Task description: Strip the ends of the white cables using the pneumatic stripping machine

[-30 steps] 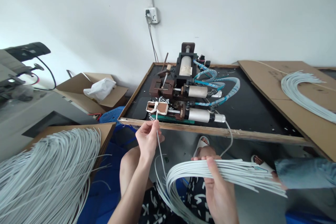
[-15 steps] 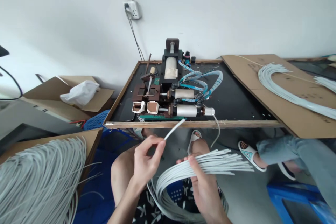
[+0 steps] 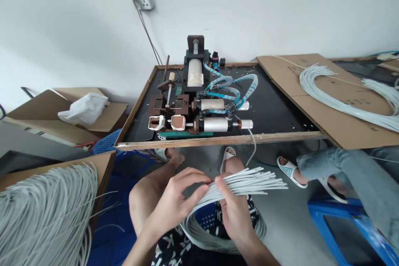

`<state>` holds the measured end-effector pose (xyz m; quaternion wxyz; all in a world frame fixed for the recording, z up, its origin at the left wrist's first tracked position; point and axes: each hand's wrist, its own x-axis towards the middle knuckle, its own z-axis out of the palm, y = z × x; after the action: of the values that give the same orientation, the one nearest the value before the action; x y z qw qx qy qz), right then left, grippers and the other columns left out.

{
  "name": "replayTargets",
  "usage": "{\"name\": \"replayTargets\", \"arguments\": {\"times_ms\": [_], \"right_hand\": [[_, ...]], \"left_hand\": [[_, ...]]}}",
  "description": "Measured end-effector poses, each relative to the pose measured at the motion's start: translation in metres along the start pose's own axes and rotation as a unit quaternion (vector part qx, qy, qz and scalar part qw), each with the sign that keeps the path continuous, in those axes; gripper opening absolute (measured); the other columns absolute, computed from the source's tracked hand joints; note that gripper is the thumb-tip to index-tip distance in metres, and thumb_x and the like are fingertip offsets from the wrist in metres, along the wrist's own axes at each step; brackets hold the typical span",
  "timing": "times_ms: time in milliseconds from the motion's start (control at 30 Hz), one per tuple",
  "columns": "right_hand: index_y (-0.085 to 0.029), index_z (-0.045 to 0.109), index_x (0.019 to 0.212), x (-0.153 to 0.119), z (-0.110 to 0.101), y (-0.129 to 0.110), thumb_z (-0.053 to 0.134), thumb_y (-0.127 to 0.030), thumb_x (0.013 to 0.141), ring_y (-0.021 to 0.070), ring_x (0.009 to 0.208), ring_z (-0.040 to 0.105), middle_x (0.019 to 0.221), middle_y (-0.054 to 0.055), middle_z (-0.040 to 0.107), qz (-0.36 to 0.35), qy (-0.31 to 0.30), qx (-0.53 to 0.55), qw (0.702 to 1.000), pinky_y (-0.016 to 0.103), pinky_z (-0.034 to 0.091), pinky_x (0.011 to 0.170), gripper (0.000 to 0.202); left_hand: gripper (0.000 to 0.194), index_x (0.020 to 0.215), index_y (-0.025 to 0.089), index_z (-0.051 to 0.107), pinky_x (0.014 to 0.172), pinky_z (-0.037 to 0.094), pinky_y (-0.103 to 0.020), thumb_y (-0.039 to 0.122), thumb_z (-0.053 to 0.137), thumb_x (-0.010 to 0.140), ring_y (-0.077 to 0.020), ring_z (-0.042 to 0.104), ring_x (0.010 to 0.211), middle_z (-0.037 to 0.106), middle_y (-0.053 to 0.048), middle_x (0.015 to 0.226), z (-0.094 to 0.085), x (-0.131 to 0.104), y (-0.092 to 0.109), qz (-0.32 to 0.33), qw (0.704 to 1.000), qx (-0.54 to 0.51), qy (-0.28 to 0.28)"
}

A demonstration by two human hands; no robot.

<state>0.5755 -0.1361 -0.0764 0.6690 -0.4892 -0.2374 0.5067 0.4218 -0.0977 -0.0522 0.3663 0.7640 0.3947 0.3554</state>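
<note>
My right hand (image 3: pixel 235 212) is closed round a looped bundle of pale grey cables (image 3: pixel 255 183), thumb on top, the cut ends fanning out to the right. Against the bundle's left side is my left hand (image 3: pixel 181 199), its thumb and fingers curved round the cables near my right fingertips. The bundle's lower loop (image 3: pixel 215 243) hangs over my lap. Beyond my hands, a pneumatic machine (image 3: pixel 199 104) with metal cylinders and blue-white hoses stands on a black-topped table (image 3: pixel 277 112).
More grey cables (image 3: pixel 46 212) lie on cardboard at the left. An open carton (image 3: pixel 37 112) holds a white bag. Cable bundles (image 3: pixel 346 108) rest on cardboard (image 3: pixel 296 79) at the right. Another person's legs (image 3: pixel 352 178) and a blue stool (image 3: pixel 330 212) are at lower right.
My left hand has moved right from the single cable's raised position to the bundle. That cable no longer stands out separately. The view has shifted slightly.
</note>
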Motion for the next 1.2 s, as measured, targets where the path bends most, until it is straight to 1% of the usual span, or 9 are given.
{"name": "replayTargets", "arguments": {"times_ms": [100, 267, 433, 600, 733, 833, 933, 1067, 1200], "right_hand": [[-0.025, 0.066, 0.082, 0.001, 0.0, 0.001, 0.083, -0.029, 0.078, 0.0163, 0.073, 0.06, 0.08, -0.004, 0.065, 0.02, -0.008, 0.015, 1.0, 0.03, 0.053, 0.073, 0.017], [-0.023, 0.07, 0.077, 0.002, 0.003, -0.002, 0.087, -0.036, 0.07, 0.0167, 0.074, 0.063, 0.078, -0.003, 0.068, 0.063, 0.001, 0.025, 0.998, 0.029, 0.054, 0.072, 0.023], [-0.024, 0.074, 0.08, 0.006, 0.004, 0.001, 0.09, -0.036, 0.064, 0.019, 0.084, 0.067, 0.085, -0.002, 0.072, 0.075, 0.024, 0.034, 0.996, 0.032, 0.054, 0.083, 0.026], [-0.026, 0.073, 0.088, 0.008, 0.002, 0.002, 0.089, -0.032, 0.069, 0.0206, 0.088, 0.068, 0.092, -0.002, 0.074, 0.051, 0.012, 0.045, 0.998, 0.038, 0.053, 0.092, 0.026], [-0.025, 0.074, 0.091, 0.008, 0.001, 0.0, 0.09, -0.032, 0.07, 0.0195, 0.086, 0.071, 0.092, -0.001, 0.076, 0.05, 0.01, 0.039, 0.998, 0.034, 0.057, 0.087, 0.027], [-0.024, 0.074, 0.085, 0.009, -0.002, -0.002, 0.092, -0.034, 0.066, 0.0203, 0.077, 0.074, 0.085, -0.001, 0.076, 0.101, 0.013, 0.068, 0.993, 0.033, 0.061, 0.077, 0.028], [-0.024, 0.073, 0.086, 0.01, -0.006, -0.004, 0.092, -0.03, 0.07, 0.0189, 0.075, 0.074, 0.086, -0.002, 0.076, 0.112, -0.007, 0.101, 0.989, 0.031, 0.063, 0.073, 0.025], [-0.023, 0.073, 0.086, 0.013, -0.011, -0.009, 0.092, -0.029, 0.07, 0.018, 0.075, 0.075, 0.087, -0.002, 0.075, 0.11, -0.004, 0.116, 0.987, 0.028, 0.063, 0.069, 0.026], [-0.022, 0.074, 0.084, 0.015, -0.014, -0.013, 0.093, -0.033, 0.071, 0.0175, 0.077, 0.075, 0.085, -0.002, 0.076, 0.099, -0.008, 0.105, 0.989, 0.026, 0.063, 0.07, 0.025]], "left_hand": [[0.011, 0.102, 0.022, 0.075, 0.078, 0.056, -0.029, 0.022, 0.065, 0.096, -0.02, 0.069, 0.089, 0.072, -0.007, 0.099, 0.002, -0.002, 0.004, 0.032, 0.999, 0.023, 0.002], [0.009, 0.096, 0.02, 0.073, 0.077, 0.054, -0.03, 0.022, 0.064, 0.097, -0.0194, 0.066, 0.086, 0.071, -0.006, 0.094, 0.006, 0.001, 0.003, 0.034, 0.995, 0.092, 0.01], [0.009, 0.094, 0.019, 0.073, 0.074, 0.053, -0.029, 0.019, 0.064, 0.096, -0.0179, 0.065, 0.082, 0.069, -0.006, 0.091, 0.011, 0.002, 0.001, 0.066, 0.993, 0.081, 0.059], [0.01, 0.091, 0.02, 0.072, 0.073, 0.053, -0.029, 0.018, 0.063, 0.096, -0.0184, 0.065, 0.081, 0.069, -0.005, 0.088, 0.022, 0.0, -0.005, 0.037, 0.994, 0.025, 0.105], [0.014, 0.084, 0.02, 0.067, 0.07, 0.051, -0.028, 0.022, 0.061, 0.096, -0.0175, 0.063, 0.076, 0.067, -0.004, 0.082, 0.024, 0.0, -0.008, -0.013, 0.987, -0.016, 0.158], [0.018, 0.08, 0.019, 0.067, 0.063, 0.049, -0.025, 0.03, 0.063, 0.094, -0.0155, 0.059, 0.064, 0.063, -0.001, 0.068, 0.017, 0.002, -0.012, -0.091, 0.97, -0.079, 0.213], [0.023, 0.076, 0.018, 0.067, 0.055, 0.045, -0.023, 0.037, 0.07, 0.088, -0.0132, 0.055, 0.054, 0.059, 0.002, 0.056, 0.005, 0.002, -0.016, -0.148, 0.933, -0.129, 0.3], [0.025, 0.071, 0.017, 0.068, 0.054, 0.044, -0.022, 0.037, 0.075, 0.083, -0.0118, 0.054, 0.05, 0.06, 0.002, 0.054, -0.005, 0.005, -0.021, -0.17, 0.905, -0.136, 0.367], [0.023, 0.071, 0.018, 0.066, 0.052, 0.044, -0.022, 0.036, 0.077, 0.08, -0.0115, 0.055, 0.048, 0.061, 0.002, 0.053, -0.004, 0.013, -0.027, -0.157, 0.877, -0.17, 0.421]]}}
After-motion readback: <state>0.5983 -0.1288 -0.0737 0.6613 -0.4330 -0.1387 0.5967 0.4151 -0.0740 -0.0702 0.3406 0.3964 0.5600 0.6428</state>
